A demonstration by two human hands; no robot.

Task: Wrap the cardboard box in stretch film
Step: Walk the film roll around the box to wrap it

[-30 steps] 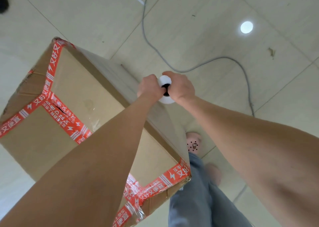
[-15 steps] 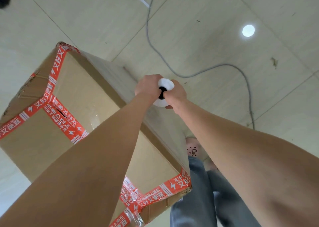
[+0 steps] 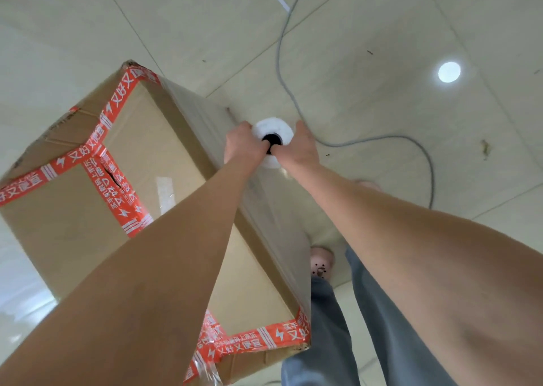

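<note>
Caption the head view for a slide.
Left hand and right hand hold the stretch film roll beside the red-taped cardboard box, film stretched along its side.

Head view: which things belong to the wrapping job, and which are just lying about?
Job: box; film roll, gripped by left hand and right hand; film along the box's side.
Lying about: grey cable; light spot.
</note>
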